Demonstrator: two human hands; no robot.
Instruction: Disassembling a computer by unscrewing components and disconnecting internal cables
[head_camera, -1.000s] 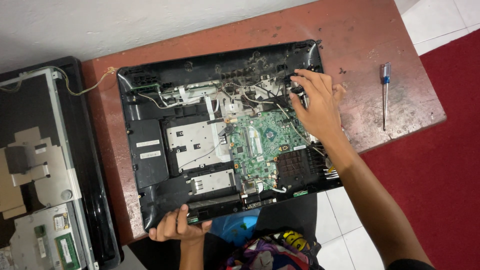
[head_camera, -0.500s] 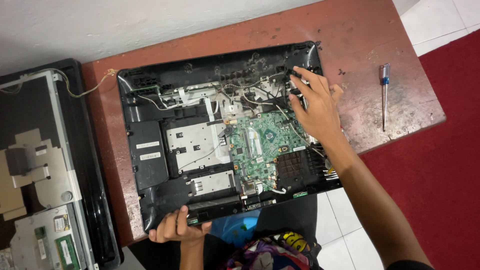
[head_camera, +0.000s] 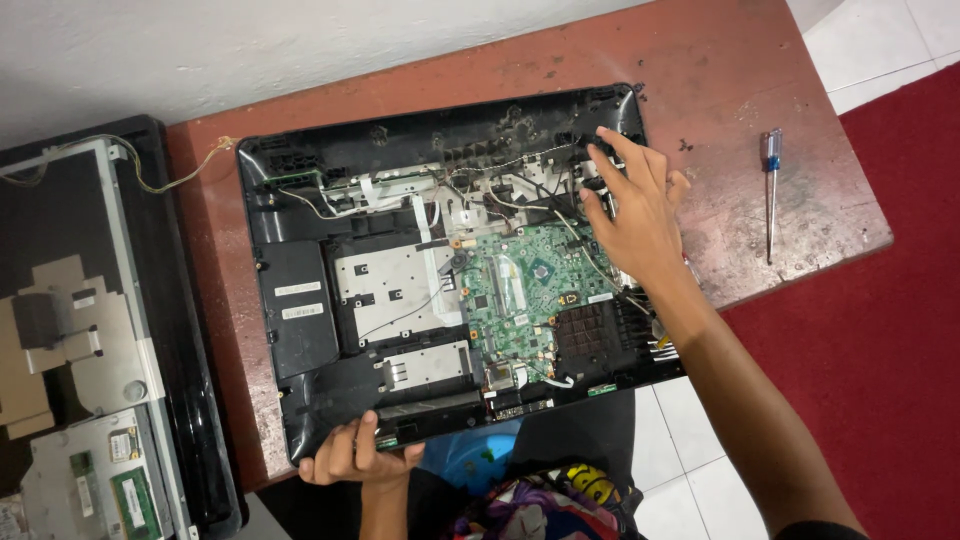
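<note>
1. Head view: the right hand (head_camera: 640, 215) lies over the far right corner of an opened computer case (head_camera: 300, 400), palm down, fingers spread and stretched toward the top edge. The fingertips (head_camera: 605, 133) rest among the thin wires (head_camera: 520, 200) that run along that edge; whether they pinch one I cannot tell.
2. Just below and to the left of this hand sits the green circuit board (head_camera: 520, 290), and under the wrist a dark finned block (head_camera: 590, 335).
3. The left hand (head_camera: 350, 455) is at the near edge of the case, fingers curled up over the rim and gripping it, the thumb on the inner side.
4. Just above the left hand lie two silver metal plates (head_camera: 385, 285); a black panel with white labels (head_camera: 300, 305) is up and to its left.
5. The case lies flat on a worn red-brown table (head_camera: 720, 60), its near edge hanging past the table's front where the left hand holds it.
6. Well to the right of the right hand, apart from it, a screwdriver (head_camera: 770, 195) with a blue and clear handle lies on the table, tip toward the near edge.
7. Far to the left of the left hand another opened machine (head_camera: 90, 330) lies on the floor, showing grey metal and a small green board.
8. Near the left forearm is a blue tub (head_camera: 475, 460) and bright patterned cloth (head_camera: 530, 505).
</note>
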